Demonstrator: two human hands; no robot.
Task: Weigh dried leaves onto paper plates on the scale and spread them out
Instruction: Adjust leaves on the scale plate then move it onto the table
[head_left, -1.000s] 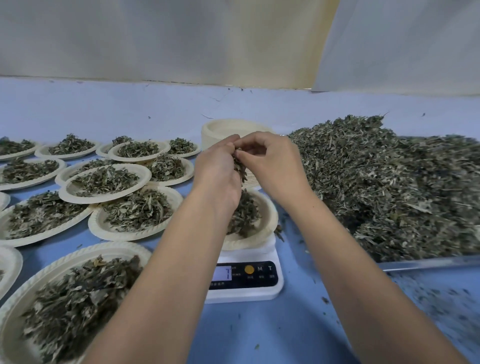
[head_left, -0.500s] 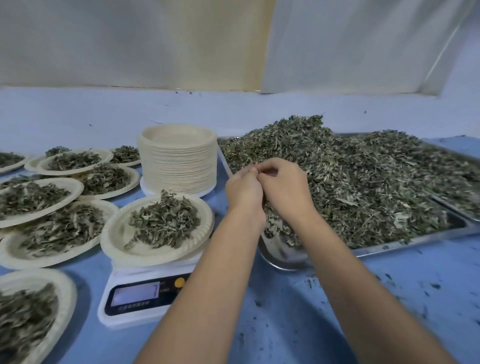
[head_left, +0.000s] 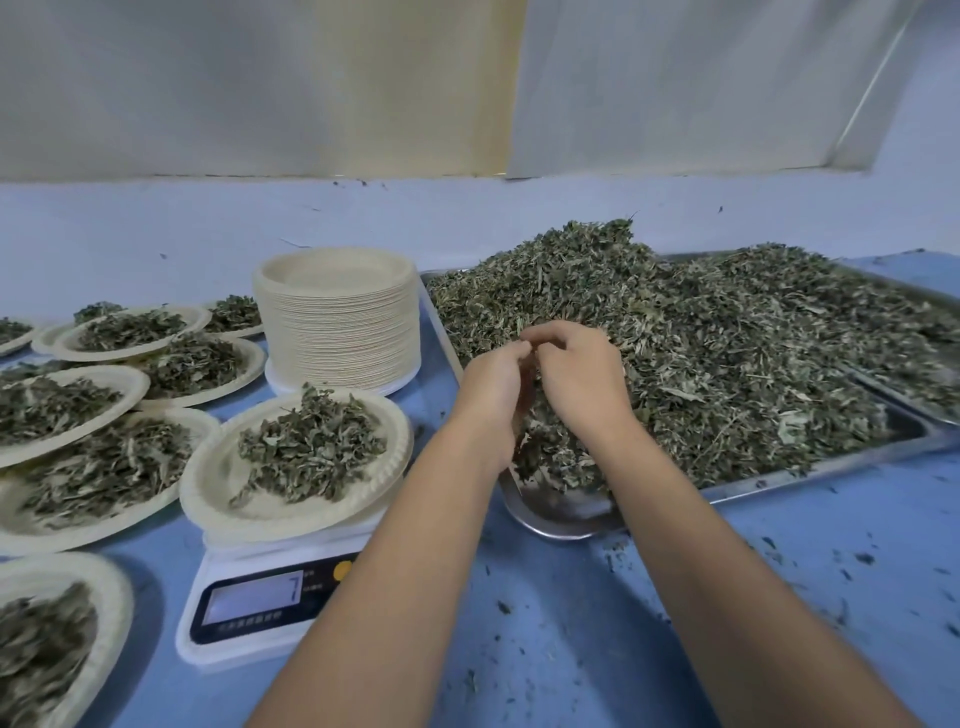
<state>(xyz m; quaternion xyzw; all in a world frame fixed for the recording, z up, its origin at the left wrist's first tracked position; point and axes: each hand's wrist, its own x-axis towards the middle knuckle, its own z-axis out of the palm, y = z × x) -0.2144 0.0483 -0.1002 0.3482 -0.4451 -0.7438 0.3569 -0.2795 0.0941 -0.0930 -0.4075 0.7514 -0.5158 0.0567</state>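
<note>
A paper plate (head_left: 218, 483) with a small mound of dried leaves (head_left: 311, 447) sits on the white digital scale (head_left: 260, 603), whose display reads 7. To its right, a metal tray (head_left: 561, 514) carries a big heap of dried leaves (head_left: 727, 353). My left hand (head_left: 491, 384) and my right hand (head_left: 582, 379) are pressed close together over the tray's near left corner. Their fingers are curled and pinch a clump of leaves between them. The insides of both palms are hidden.
A tall stack of unused paper plates (head_left: 337, 332) stands behind the scale. Several leaf-filled plates (head_left: 104, 467) overlap across the left side. Leaf crumbs (head_left: 779, 571) dot the blue table on the right. A second tray edge (head_left: 893, 384) shows at far right.
Both hands have moved together from above the plate on the scale rightward to the tray's heap. My view has swung right with them, so the scale now lies at lower left.
</note>
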